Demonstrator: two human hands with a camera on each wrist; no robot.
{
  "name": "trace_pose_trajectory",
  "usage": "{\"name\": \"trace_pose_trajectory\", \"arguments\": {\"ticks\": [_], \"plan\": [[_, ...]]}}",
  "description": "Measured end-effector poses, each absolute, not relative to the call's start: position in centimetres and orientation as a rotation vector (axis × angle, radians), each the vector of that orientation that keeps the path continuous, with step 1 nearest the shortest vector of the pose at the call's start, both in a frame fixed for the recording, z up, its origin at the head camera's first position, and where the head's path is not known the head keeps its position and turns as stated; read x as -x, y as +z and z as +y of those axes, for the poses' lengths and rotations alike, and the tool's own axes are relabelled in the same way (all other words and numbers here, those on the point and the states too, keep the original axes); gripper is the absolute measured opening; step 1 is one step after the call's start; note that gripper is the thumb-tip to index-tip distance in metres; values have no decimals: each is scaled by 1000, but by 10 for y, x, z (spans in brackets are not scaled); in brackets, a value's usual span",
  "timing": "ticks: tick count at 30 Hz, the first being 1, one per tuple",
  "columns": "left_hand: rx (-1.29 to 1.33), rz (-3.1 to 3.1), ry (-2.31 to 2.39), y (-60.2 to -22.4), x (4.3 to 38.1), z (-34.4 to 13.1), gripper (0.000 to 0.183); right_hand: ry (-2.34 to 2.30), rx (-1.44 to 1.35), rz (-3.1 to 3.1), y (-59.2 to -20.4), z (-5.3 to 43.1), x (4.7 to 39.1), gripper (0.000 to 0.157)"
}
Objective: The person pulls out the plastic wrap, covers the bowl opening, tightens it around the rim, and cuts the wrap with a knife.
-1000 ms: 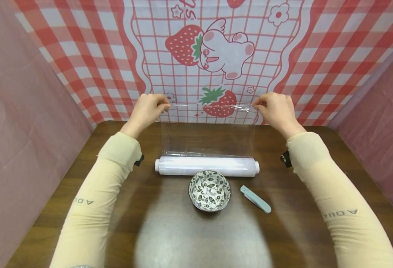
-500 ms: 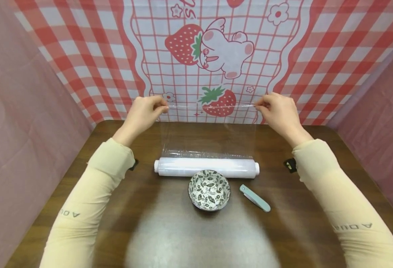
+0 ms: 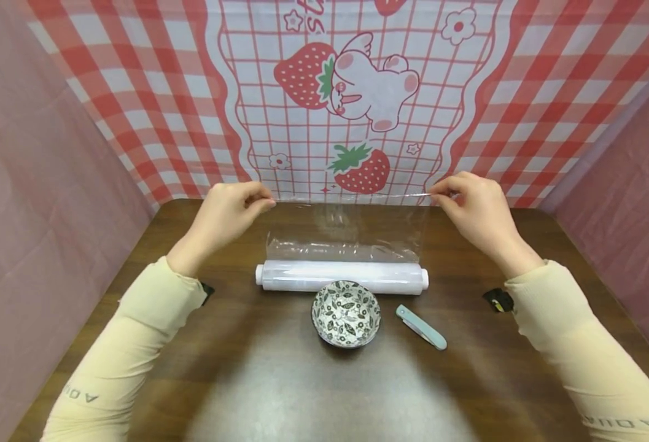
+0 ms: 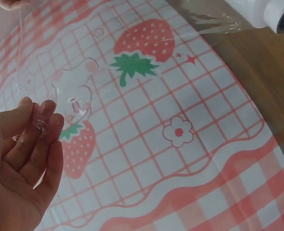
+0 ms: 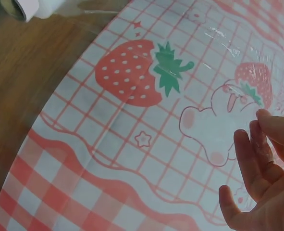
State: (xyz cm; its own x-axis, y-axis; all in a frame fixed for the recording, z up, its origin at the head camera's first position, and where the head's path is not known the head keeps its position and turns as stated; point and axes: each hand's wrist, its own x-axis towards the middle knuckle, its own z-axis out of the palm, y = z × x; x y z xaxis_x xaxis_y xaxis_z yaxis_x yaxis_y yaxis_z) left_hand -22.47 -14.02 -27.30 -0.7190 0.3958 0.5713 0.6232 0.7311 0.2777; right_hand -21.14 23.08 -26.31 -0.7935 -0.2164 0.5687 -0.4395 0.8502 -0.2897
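Note:
A sheet of clear cling film (image 3: pixel 346 230) stretches from its white roll (image 3: pixel 296 274) to both hands. My left hand (image 3: pixel 226 212) pinches one corner of the film's free edge between thumb and fingers; the left wrist view shows the film bunched at the fingertips (image 4: pixel 42 118). At the opposite corner, my right hand (image 3: pixel 476 212) pinches the edge with thumb and forefinger, its other fingers spread in the right wrist view. The edge runs nearly level between the hands, beyond the roll. In front of the roll sits a bowl with a dark leaf pattern (image 3: pixel 346 314).
A pale blue-green folding knife (image 3: pixel 422 328) lies folded to the right of the bowl on the brown wooden table (image 3: pixel 324 399). Behind the table hangs a red checked cloth with strawberries (image 3: pixel 368 80). Pink cloth (image 3: pixel 48 153) walls stand at both sides.
Both hands have come lower and nearer the roll, and slightly farther apart, bringing the film's edge down with them. Roll, bowl and knife have stayed in place.

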Motion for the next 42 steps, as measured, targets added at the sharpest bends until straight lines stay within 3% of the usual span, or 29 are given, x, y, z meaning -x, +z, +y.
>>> {"name": "trace_pose_trajectory", "arguments": {"ticks": [11, 26, 30, 34, 42], "plan": [[917, -2313, -490, -285, 183, -143, 5, 595, -582, -2436, -275, 234, 173, 10], [1062, -2200, -550, -310, 149, -149, 9, 600, -749, -2402, -297, 245, 136, 24], [1065, -2221, -583, -316, 142, -153, 7, 596, -853, -2366, -306, 247, 129, 6], [1053, -2248, -610, -324, 134, -155, 3, 582, -919, -2342, -314, 248, 121, 40], [1051, -2255, -548, -338, 115, -155, 16, 563, -1007, -2338, -330, 249, 106, 36]]}}
